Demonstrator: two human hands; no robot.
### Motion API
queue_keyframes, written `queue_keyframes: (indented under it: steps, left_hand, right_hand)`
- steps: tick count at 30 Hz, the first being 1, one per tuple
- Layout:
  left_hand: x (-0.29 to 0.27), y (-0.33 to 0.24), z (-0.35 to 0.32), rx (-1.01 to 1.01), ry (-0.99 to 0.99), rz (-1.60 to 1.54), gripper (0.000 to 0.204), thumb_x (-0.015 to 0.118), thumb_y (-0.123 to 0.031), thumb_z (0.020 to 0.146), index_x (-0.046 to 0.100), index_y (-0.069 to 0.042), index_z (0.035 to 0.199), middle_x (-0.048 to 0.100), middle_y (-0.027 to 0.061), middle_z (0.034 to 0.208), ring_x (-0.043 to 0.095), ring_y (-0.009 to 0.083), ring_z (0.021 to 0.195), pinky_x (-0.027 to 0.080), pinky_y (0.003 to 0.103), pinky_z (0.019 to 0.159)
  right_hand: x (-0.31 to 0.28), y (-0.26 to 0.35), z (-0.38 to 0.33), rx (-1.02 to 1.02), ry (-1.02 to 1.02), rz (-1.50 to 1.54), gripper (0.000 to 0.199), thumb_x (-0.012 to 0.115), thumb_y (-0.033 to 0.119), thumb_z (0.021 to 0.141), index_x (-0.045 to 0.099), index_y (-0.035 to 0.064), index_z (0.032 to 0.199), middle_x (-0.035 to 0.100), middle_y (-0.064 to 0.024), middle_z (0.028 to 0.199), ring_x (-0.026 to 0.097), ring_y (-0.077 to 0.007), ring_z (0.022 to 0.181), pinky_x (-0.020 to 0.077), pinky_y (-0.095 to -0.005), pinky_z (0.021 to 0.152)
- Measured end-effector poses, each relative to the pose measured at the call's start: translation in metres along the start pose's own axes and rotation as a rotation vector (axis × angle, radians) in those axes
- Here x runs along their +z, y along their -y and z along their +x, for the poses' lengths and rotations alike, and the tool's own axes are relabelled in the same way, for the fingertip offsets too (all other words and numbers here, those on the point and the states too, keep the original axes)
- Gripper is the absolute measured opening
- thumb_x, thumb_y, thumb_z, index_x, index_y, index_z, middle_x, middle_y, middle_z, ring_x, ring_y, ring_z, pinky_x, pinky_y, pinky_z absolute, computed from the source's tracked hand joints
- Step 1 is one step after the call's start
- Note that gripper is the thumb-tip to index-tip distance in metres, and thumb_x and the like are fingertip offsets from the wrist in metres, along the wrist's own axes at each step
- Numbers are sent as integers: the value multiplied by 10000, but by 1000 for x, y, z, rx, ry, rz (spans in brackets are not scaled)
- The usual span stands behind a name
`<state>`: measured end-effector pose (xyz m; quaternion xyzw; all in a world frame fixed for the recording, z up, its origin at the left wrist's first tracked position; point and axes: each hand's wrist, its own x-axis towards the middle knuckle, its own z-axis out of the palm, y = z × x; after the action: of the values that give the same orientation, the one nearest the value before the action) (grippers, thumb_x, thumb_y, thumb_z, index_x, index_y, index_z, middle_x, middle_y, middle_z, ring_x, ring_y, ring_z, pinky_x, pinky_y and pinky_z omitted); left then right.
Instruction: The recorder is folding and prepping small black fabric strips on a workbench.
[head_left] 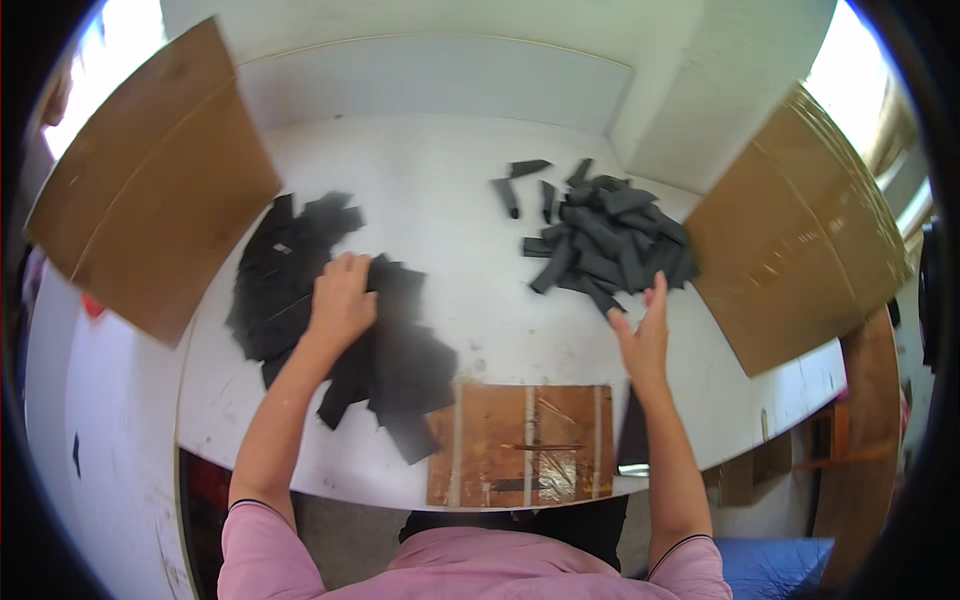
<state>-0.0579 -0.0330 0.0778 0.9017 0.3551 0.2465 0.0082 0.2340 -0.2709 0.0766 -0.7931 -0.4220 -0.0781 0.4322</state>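
Note:
To the left, a loose heap of flat black fabric pieces (275,270) spreads over the white table, and its near right part is blurred. My left hand (343,300) is on this heap, fingers bent and closed on a black piece; their tips are partly hidden. On the right lies a pile of narrow dark grey folded strips (620,235), with a few single strips apart at its far left. At the pile's near edge is my right hand (645,335), thumb and fingers apart, with nothing seen between them.
A brown taped board (490,450) lies at the table's front edge, beside a dark flat item (632,435) with a shiny end. Large cardboard panels stand at left (150,190) and right (800,240). A low pale panel (430,80) closes the back of the table.

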Motion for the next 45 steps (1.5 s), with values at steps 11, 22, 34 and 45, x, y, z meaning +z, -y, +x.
queue_keyframes:
  steps: [11, 22, 34, 45]
  left_hand:
    - [108, 93, 15, 106, 109, 306, 114, 459, -68, 769, 522, -13, 846, 563, 166, 718, 558, 351, 669, 437, 424, 589]
    - [24, 61, 43, -425, -441, -1102, 201, 504, -168, 851, 540, 29, 871, 558, 64, 807, 520, 156, 729, 412, 244, 677]
    - [-53, -101, -151, -229, 551, -1207, 77, 494, -95, 818, 515, -32, 856, 493, 32, 734, 470, 132, 670, 386, 279, 544]
    - [-53, -295, -163, -37, 917, -1317, 69, 488, -88, 847, 518, -38, 810, 473, -31, 699, 426, 46, 640, 368, 182, 571]
  right_hand:
    - [-139, 28, -236, 584, -88, -152, 397, 584, 1, 733, 429, 16, 1099, 524, -106, 876, 540, -155, 623, 457, -262, 553]
    - [-104, 45, -255, 417, 107, 54, 342, 556, 73, 775, 435, 33, 1092, 519, -121, 862, 569, -241, 724, 471, -311, 608]
    - [-87, 64, -238, 204, 560, 819, 315, 551, 203, 814, 473, 8, 1048, 511, -74, 824, 508, -138, 677, 420, -248, 612]
    - [-105, 50, -253, 647, 176, 1389, 341, 577, 182, 807, 480, 35, 1100, 519, 14, 857, 473, -47, 722, 406, -190, 592]
